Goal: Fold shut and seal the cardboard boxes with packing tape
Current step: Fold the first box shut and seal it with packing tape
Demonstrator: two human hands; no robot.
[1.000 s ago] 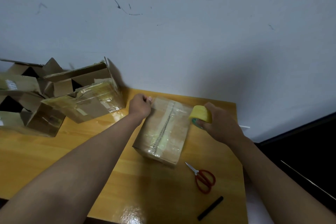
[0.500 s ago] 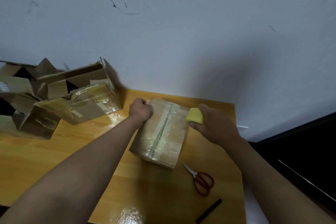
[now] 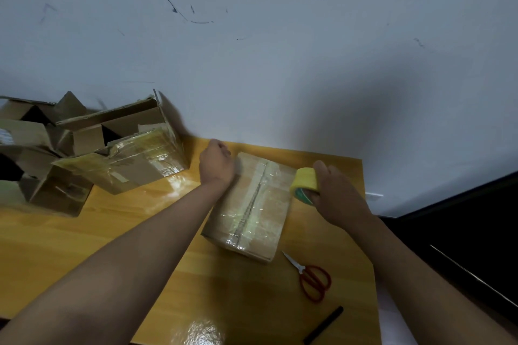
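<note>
The right hand (image 3: 340, 199) grips a yellow tape roll (image 3: 305, 182) just beside the taped cardboard box (image 3: 252, 204); the left hand (image 3: 217, 162), fingers curled, apparently presses the box's far corner

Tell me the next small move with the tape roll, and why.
Probably draw the tape roll rightward, down over the box edge. The right hand grips it at the box's far right corner; the left hand rests curled at the far left corner, apparently anchoring. Scissors lie near.
</note>
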